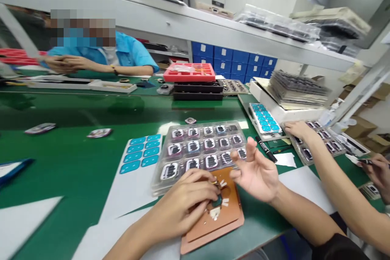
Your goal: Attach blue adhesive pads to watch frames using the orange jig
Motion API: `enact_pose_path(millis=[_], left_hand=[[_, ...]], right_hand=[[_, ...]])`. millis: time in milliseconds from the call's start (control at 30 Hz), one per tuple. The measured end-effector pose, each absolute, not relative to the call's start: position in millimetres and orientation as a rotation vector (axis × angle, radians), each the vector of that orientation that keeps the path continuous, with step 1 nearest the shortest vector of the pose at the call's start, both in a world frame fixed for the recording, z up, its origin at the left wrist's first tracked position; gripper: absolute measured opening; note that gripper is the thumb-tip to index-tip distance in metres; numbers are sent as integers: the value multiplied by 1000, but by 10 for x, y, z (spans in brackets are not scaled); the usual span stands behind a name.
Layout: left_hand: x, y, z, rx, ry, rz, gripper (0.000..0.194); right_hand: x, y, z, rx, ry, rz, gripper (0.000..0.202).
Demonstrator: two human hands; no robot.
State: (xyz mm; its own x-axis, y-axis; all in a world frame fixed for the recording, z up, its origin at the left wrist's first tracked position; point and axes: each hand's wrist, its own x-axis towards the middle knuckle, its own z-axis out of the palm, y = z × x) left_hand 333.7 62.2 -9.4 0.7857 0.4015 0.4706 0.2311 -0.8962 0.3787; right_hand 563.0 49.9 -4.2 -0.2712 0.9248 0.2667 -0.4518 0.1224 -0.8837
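Observation:
My left hand (190,199) rests over a copper-orange fixture plate (213,227), its fingers curled down onto a small part with a dark teal face (217,201) at the plate's round recess. The fingers cover most of that part. White pads surround the recess. My right hand (257,172) is raised just right of the plate, palm turned up and fingers apart, with nothing visible in it. Behind both hands lies a clear plastic tray (159,170) holding rows of square, rounded pieces with white faces and black marks. A sheet of teal stickers (141,153) lies left of the tray.
A co-worker's hand (300,130) touches another tray (327,140) at right; their other hand (378,174) holds a pen. A black marker (266,149) lies between the trays. Across the bench sits a person in blue (131,50). Red boxes (189,74) stand at the back.

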Motion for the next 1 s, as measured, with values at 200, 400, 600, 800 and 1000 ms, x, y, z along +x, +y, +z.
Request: enact_pose_path(millis=[200, 400, 600, 800, 1000], left_hand=[[3339, 639, -111, 2730, 456, 818, 34], [3326, 629, -84, 2692, 457, 747, 39], [3311, 592, -86, 2688, 496, 739, 44], [3324, 561, -103, 2732, 485, 760, 45], [3339, 571, -147, 2802, 475, 843, 36]], right_hand=[[5592, 353, 16, -659, -1192, 1445, 26], [5630, 396, 18, -566, -1170, 1435, 30], [5713, 827, -124, -852, -1871, 840, 20], [5596, 1108, -103, -987, -2650, 253, 28], [5452, 1169, -65, -1001, -2663, 395, 21]])
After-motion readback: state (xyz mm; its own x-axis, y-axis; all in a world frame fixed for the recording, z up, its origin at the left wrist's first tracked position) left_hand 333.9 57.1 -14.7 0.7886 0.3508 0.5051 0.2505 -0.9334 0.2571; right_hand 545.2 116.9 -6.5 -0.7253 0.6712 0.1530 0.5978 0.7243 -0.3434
